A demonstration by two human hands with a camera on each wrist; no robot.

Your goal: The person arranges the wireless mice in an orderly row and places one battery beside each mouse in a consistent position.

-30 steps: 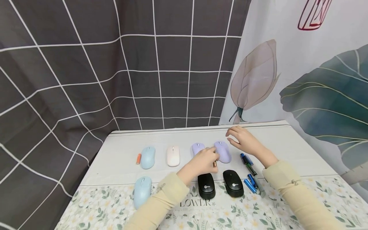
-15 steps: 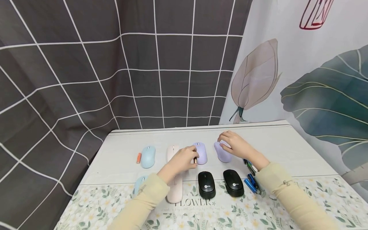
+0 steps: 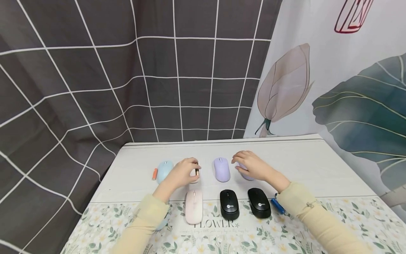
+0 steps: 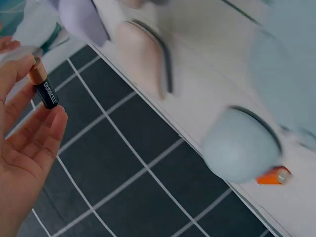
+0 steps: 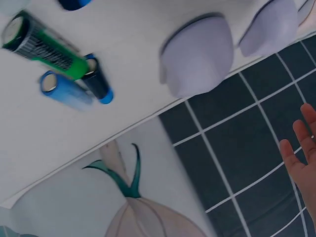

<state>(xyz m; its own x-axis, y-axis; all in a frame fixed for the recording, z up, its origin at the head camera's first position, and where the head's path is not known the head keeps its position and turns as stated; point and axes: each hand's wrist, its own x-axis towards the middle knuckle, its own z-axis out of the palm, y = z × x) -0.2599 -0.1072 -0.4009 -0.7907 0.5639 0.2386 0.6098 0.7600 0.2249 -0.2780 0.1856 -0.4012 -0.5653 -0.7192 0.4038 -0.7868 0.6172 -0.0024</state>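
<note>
My left hand (image 3: pixel 181 173) pinches a black and copper Duracell battery (image 4: pixel 44 84) between thumb and fingertips. It is over a pale pink mouse (image 4: pixel 140 54) in the back row, mostly hidden in the head view. To its left lie a light blue mouse (image 3: pixel 164 170) and an orange battery (image 3: pixel 154 174). With its fingers loosely bent and holding nothing, my right hand (image 3: pixel 253 166) is over a purple mouse (image 3: pixel 245 174), which it partly covers. Another purple mouse (image 3: pixel 222 170) lies between the two hands.
Nearer the front are another pink mouse (image 3: pixel 194 206), two black mice (image 3: pixel 229 204) and a light blue mouse (image 3: pixel 162 224) largely behind the left sleeve. A green battery (image 5: pixel 52 49) and several blue ones (image 5: pixel 64 89) lie right. Grid-patterned cloth (image 3: pixel 193 91) hangs behind the table.
My left hand has moved left with the battery, from the purple mice to the back pink mouse. The right hand has moved slightly left and down, over the right purple mouse.
</note>
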